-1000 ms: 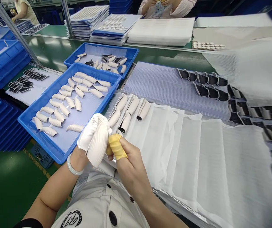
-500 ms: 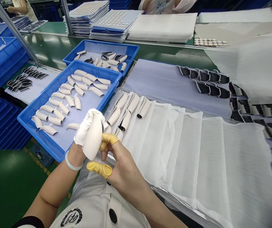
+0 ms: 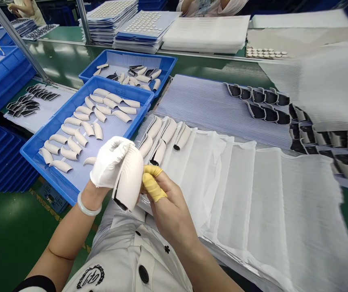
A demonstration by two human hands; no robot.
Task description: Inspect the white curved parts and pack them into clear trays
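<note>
A curved, ribbed cream piece (image 3: 130, 178) with a dark inside is held up in front of my body. My left hand (image 3: 109, 162), in a white glove, grips its upper left side. Yellow finger covers sit on the thumb and finger of my right hand (image 3: 167, 198), which pinch the piece's right edge. Behind my left hand, a blue tray (image 3: 24, 152) holds several similar cream pieces (image 3: 80, 138). Just right of the hands, more cream pieces (image 3: 182, 138) lie tucked between folds of a translucent white sheet (image 3: 237, 194).
Another blue tray (image 3: 174, 65) with mixed pieces stands behind. Rows of dark-lined pieces (image 3: 265, 111) lie at the right. Stacked blue trays (image 3: 3, 158) stand at left, below a metal post (image 3: 18, 40). Across the bench, a person (image 3: 210, 7) is partly visible.
The cream piece has turned, showing its dark open lower end. My right thumb and finger have closed onto its right edge, and my left hand's grip has shifted.
</note>
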